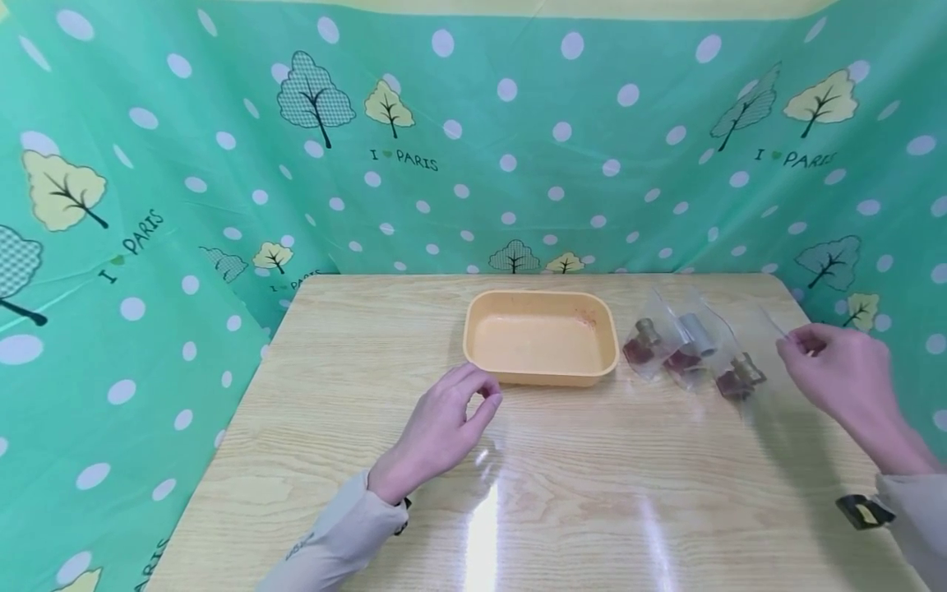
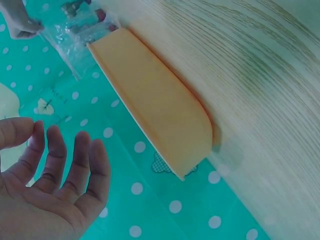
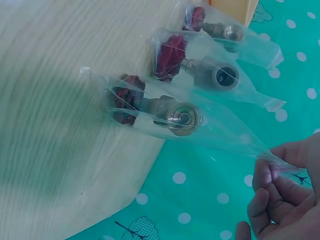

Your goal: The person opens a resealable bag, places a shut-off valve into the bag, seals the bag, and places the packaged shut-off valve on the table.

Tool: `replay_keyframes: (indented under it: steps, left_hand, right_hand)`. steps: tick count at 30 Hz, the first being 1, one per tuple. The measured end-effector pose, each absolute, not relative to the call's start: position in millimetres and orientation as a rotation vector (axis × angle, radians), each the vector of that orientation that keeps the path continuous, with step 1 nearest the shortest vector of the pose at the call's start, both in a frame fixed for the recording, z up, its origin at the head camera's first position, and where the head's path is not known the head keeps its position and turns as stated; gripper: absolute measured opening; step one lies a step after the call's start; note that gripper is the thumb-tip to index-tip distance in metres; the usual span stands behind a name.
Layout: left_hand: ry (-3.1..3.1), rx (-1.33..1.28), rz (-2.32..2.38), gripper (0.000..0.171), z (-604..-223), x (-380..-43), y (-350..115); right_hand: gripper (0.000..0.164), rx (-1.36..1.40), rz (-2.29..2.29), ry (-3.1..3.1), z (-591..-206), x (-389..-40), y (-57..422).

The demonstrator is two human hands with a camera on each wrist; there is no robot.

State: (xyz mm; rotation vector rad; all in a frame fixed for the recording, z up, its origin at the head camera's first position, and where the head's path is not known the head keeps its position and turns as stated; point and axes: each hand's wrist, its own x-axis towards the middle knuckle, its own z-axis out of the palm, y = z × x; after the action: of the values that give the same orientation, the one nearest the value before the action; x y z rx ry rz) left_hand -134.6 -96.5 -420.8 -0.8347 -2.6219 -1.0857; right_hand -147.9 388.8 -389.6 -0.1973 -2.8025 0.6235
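Observation:
My right hand [image 1: 851,374] pinches the top end of a clear plastic bag [image 3: 230,130] between thumb and fingers. Inside it is a valve [image 3: 182,117] with a brass-coloured body and a dark red handwheel. Beside it stand two more bagged valves: a grey one [image 3: 215,75] with a red handwheel in the middle, and a brass-coloured one [image 1: 646,331] closest to the tray. My left hand [image 1: 444,415] hovers in front of the tray with loosely bent fingers and holds nothing, its palm showing in the left wrist view.
An orange-yellow rectangular tray [image 1: 540,379] sits toward the back of the wooden table [image 1: 355,353], left of the bags. Reddish specks mark its inner right side. A green dotted curtain [image 1: 414,205] hangs behind and along both sides of the table.

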Motion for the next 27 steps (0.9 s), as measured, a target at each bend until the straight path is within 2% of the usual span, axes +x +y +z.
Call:
replay_keyframes:
  steps: [14,27]
  left_hand:
    - [-2.629,-0.823,-1.083,0.005,-420,-136,-96]
    - [-2.625,-0.828,-1.072,0.006,-420,-137,-97]
  right_hand:
    - [0.032,-0.131,0.689,-2.75,-391,-176,392]
    - [0.038,-0.193,0.749,-2.785,-391,-185,392]
